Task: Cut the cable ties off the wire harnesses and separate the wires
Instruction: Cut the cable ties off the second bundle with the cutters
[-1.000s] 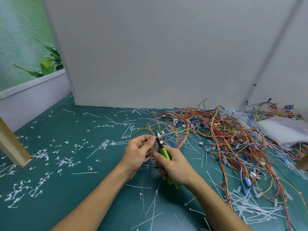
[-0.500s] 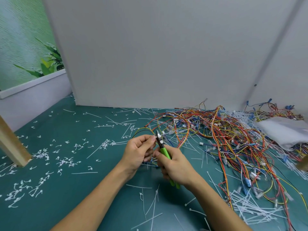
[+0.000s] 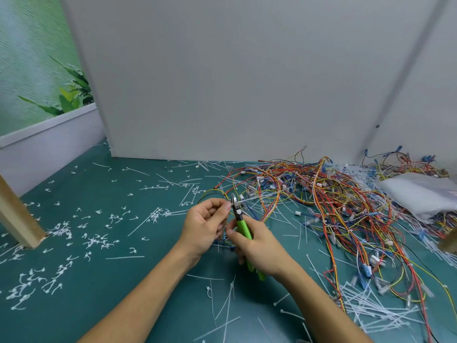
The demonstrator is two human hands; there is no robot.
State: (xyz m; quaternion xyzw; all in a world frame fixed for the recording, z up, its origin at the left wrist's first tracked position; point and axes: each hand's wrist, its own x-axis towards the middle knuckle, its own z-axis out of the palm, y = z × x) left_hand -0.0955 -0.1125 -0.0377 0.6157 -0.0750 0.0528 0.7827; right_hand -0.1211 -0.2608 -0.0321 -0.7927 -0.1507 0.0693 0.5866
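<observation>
Over the last second almost nothing has shifted: both hands stay locked together near the middle of the tabletop (image 3: 123, 280), and the steel head of the green-handled cutters (image 3: 243, 227) has stayed at the same spot against the left fingertips. I read that as the snip still being lined up or squeezed, not finished. Whether the blades have gone through cannot be told from here. The left hand (image 3: 205, 224) has its fingers curled in, pinching the small wire harness (image 3: 215, 193), whose thin yellow and dark wires loop out behind the knuckles. The right hand (image 3: 257, 246) has its fingers wrapped round the glossy plastic handles. A stiff, translucent white cable tie (image 3: 247, 199) pokes out sideways from the cutter head toward the right edge. Beyond it, the pile of wires (image 3: 333, 194) sprawls from the far edge down the right side, a springy tangle of red, orange, yellow and blue insulation with small white and blue connectors. Straight pale tie tails (image 3: 376, 315) lie heaped near the front right corner, and short curled tie scraps (image 3: 96, 241) dot the matte green surface toward the left edge. A crinkled clear plastic bag (image 3: 420, 194) sits on the wires at the right edge.
</observation>
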